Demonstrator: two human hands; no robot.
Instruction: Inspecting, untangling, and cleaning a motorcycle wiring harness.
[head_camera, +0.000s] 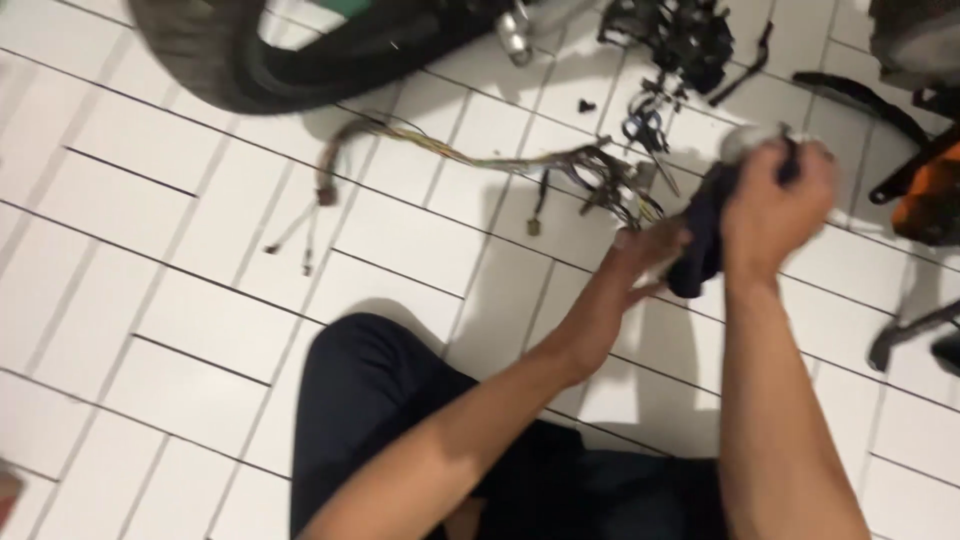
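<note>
Black part (700, 240) in the right hand (775, 200); white floor tiles (150, 300) with dark grout below; orange piece (930, 200) beside it.

- Single view only, from a camera worn on the head, so no second view to overlap with.
- Looks steeply down past both forearms onto the white tiled floor (180, 300).
- Close: fingers (650, 245) right of centre, in the upper half of the frame.
- Tilted, tile lines running diagonally.
- Beyond the fingers, a tyre (230, 60) cut by the top edge.
- Slightly blurred.
</note>
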